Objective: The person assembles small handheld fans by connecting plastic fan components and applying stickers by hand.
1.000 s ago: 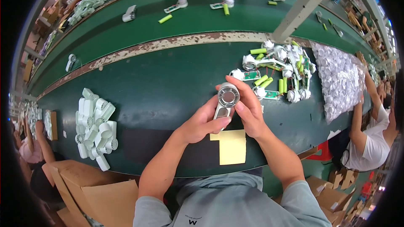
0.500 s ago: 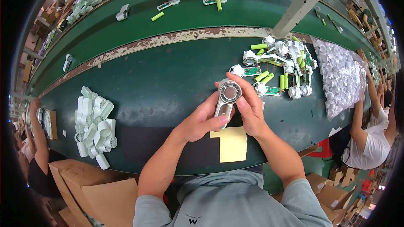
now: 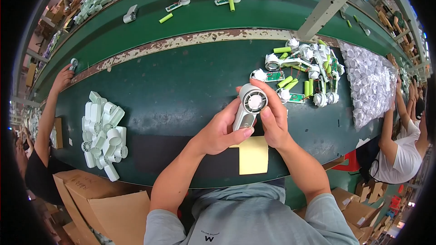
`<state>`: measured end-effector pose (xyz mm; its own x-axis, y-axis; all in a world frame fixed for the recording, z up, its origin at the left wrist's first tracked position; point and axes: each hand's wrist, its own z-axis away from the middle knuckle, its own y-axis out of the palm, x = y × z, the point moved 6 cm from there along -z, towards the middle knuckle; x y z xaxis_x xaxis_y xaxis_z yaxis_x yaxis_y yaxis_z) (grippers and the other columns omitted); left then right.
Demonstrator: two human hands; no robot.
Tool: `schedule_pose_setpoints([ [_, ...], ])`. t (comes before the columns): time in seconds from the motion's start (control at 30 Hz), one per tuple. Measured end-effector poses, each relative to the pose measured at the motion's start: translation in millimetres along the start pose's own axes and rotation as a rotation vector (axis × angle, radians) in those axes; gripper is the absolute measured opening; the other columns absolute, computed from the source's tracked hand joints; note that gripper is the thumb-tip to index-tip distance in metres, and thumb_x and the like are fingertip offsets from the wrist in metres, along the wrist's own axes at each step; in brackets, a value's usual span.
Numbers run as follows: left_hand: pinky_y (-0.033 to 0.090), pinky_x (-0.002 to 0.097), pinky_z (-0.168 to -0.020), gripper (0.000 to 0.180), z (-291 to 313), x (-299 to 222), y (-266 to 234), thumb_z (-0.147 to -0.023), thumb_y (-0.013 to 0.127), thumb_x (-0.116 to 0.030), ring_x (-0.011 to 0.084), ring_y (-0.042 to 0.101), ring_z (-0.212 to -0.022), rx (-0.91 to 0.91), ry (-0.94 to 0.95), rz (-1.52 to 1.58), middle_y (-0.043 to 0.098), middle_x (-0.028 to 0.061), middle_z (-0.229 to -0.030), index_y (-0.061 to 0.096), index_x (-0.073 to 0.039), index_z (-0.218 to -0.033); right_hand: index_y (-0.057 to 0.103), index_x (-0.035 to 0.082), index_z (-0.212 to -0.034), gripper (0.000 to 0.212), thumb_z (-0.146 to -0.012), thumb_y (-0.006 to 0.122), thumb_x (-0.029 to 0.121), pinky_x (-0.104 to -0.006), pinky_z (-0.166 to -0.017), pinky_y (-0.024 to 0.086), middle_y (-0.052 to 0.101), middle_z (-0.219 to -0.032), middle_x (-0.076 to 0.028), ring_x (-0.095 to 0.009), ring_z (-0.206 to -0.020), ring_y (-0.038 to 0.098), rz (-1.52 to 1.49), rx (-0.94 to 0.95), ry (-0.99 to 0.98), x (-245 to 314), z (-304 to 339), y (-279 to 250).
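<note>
Between my two hands is a small white handheld fan (image 3: 253, 101), its round grille facing up and its handle slanting down to the left. My left hand (image 3: 225, 129) closes round the handle, thumb lying across its lower end. The fingers of my right hand (image 3: 274, 120) curl behind the round head, with the thumb at its right rim. Below the hands, a yellow paper pad (image 3: 253, 155) lies partly over a black mat (image 3: 181, 156). Just beyond my right hand are opened fan assemblies (image 3: 290, 95) with green boards and yellow-green battery cells (image 3: 307, 88).
A heap of pale green fan shells (image 3: 103, 136) sits on the table's left. At the right lies a clear bag of white parts (image 3: 368, 86). A green conveyor (image 3: 200, 16) carries fan parts past a metal post (image 3: 334, 7). Cardboard boxes (image 3: 100, 199) flank me; co-workers sit either side.
The fan has tilted in my hands, and its grille shows at a different angle. Parts on the conveyor have shifted left. At left, a co-worker's hand has reached a fan at the belt's edge.
</note>
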<state>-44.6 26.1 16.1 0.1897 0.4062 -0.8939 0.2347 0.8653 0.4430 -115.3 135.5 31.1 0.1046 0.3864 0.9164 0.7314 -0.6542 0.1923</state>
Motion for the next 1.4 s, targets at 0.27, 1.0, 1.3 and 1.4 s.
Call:
schedule_pose_setpoints([
  [0.27,0.045,0.0243,-0.078,0.072,-1.7,1.2,-3.2,-0.098,0.065,-0.022,0.0070,0.050,-0.091,-0.006,0.065,-0.070,0.053,0.0015,-0.111,0.027,-0.001,-0.156,0.036,-0.003,-0.155,0.062,-0.107,0.051,0.035,-0.0401,-0.110,0.043,0.057,-0.143,-0.023,-0.027,-0.130,0.057,0.029,-0.009,0.022,0.9,1.2,0.2],
  [1.0,0.040,0.0313,-0.107,0.076,1.3,16.4,-14.4,-0.106,0.052,-0.038,0.0163,0.045,-0.126,-0.049,0.131,-0.232,0.046,0.0083,-0.144,0.019,0.000,-0.162,0.041,-0.005,-0.149,0.061,-0.104,0.053,0.036,-0.0426,-0.112,0.041,0.060,-0.138,-0.023,-0.030,-0.127,0.059,0.143,-0.084,-0.027,4.2,3.1,2.2],
  [1.3,0.048,0.0320,-0.083,0.066,9.3,-17.0,-15.8,-0.103,0.056,-0.033,0.0152,0.057,-0.094,-0.246,0.476,-0.415,0.059,0.0114,-0.111,0.030,0.001,-0.153,0.068,0.002,-0.118,0.030,-0.096,0.066,0.022,-0.0345,-0.091,0.052,0.073,-0.112,-0.012,-0.022,-0.102,0.068,0.687,0.142,-0.087,71.7,-59.1,32.4],
  [1.4,0.047,0.0253,-0.075,0.049,18.2,-33.0,-28.5,-0.106,0.057,-0.020,0.0069,0.056,-0.084,-0.303,0.543,-0.015,0.062,0.0052,-0.102,0.041,-0.001,-0.148,0.071,0.004,-0.110,0.026,-0.088,0.075,0.018,-0.0366,-0.076,0.053,0.072,-0.101,-0.011,-0.026,-0.091,0.067,0.958,0.263,-0.478,132.9,-119.4,79.3],
])
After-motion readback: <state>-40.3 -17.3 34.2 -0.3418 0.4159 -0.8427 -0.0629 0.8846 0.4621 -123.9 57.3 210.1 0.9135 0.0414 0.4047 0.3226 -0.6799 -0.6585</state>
